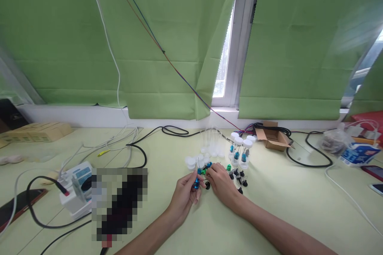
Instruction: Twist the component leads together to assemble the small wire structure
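My left hand (186,192) is closed on a small shiny blue metallic piece (196,184), pinched between thumb and fingers. Just to its right, my right hand (220,181) has its fingers curled down close to the left fingertips. What they hold, if anything, is hidden. Beyond both hands lie more small blue pieces (209,165) and green pieces (204,171), partly covered by fingers. A loose green piece (229,167) rests beside my right hand, near several small black pieces (238,178) with thin stems. One black piece (207,185) sits between the hands.
White round caps (190,163) and clear tubes (213,145) stand behind the hands. Several white-capped tubes (237,151) hold blue pieces. An open cardboard box (273,139) is at the back right. Cables and a white power strip (74,195) occupy the left side.
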{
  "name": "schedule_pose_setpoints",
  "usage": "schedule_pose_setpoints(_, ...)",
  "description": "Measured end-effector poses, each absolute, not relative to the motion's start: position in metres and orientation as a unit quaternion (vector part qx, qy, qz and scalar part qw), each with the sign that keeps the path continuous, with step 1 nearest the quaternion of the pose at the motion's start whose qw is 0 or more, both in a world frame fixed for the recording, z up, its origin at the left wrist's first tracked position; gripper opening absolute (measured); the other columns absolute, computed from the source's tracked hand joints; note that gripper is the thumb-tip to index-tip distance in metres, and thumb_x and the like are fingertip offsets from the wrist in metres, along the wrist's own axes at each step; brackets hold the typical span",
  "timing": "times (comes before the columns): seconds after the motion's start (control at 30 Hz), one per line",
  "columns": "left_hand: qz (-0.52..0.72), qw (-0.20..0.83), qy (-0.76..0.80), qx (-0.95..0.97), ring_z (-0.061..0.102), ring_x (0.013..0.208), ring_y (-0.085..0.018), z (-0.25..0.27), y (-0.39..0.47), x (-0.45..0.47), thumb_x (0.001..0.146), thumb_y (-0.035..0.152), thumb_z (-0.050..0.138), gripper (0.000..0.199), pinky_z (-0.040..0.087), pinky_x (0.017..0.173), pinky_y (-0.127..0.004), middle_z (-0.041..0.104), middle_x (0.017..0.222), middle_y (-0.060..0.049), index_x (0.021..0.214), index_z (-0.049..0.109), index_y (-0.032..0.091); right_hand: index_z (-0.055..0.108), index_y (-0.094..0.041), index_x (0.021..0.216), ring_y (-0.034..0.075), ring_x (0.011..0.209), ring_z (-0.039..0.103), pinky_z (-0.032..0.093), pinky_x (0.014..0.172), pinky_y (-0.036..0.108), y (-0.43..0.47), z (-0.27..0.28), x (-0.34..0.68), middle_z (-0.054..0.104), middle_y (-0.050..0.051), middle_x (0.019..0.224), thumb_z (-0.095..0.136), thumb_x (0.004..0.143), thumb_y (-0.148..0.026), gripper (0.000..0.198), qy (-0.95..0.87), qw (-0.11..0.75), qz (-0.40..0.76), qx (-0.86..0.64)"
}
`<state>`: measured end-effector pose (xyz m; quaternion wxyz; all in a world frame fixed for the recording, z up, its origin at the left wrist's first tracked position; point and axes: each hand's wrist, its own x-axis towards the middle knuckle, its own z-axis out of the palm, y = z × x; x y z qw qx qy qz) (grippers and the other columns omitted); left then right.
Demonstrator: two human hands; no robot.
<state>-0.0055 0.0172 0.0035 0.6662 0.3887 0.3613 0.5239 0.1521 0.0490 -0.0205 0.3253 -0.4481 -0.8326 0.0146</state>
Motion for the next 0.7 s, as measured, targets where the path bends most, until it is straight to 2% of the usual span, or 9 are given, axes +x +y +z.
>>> schedule_pose_setpoints(0.7, 0.509, 0.671, 0.339, 0.42, 0.047, 0.037, -0.004, 0.0008, 0.0163, -0.0065, 0.085, 0.043, 0.063, 0.033, 0.034, 0.033, -0.015, 0.066, 0.068, -0.004, 0.079, 0.068, 0.011, 0.055, -0.019, 0.08, 0.021, 0.078, 0.052, 0.044, 0.072, 0.032, 0.046, -0.0161, 0.1537, 0.055, 0.005, 0.083, 0.049, 0.09, -0.005, 0.018, -0.809, 0.387, 0.052, -0.44)
